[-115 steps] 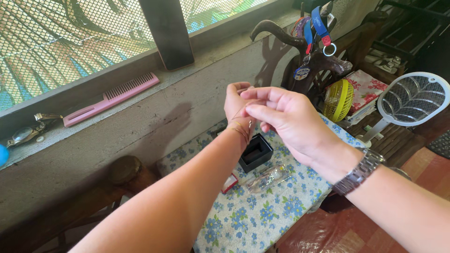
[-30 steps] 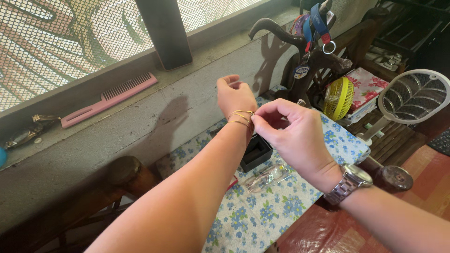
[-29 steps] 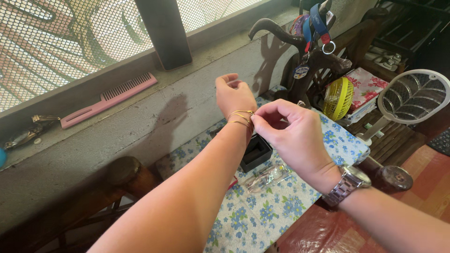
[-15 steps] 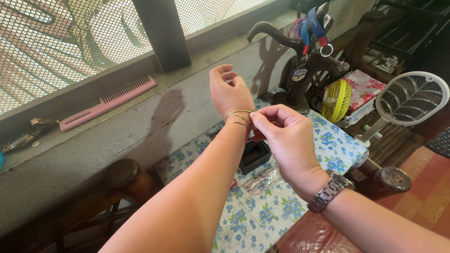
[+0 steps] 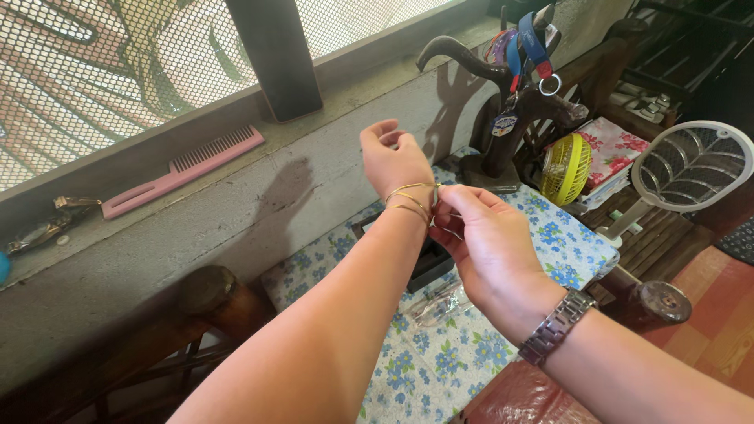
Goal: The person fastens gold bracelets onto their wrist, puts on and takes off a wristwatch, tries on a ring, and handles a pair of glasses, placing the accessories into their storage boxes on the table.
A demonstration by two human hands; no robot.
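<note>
A: Where is the thin gold wire bracelet [image 5: 410,199]?

B: I see it looped twice round the wrist of the left hand [image 5: 395,159], whose fingers curl loosely apart, holding nothing. The right hand [image 5: 488,243] has its fingers [image 5: 454,195] pinched together on the bracelet's end.

A: Risk?

B: I judge the fine end could slip from that pinch, so the loops would spring loose over the blue-flowered cloth worktop [image 5: 440,353] and black open box [image 5: 433,259].

left hand [image 5: 395,159] raised, right hand [image 5: 487,243] pinching at left wrist
</note>
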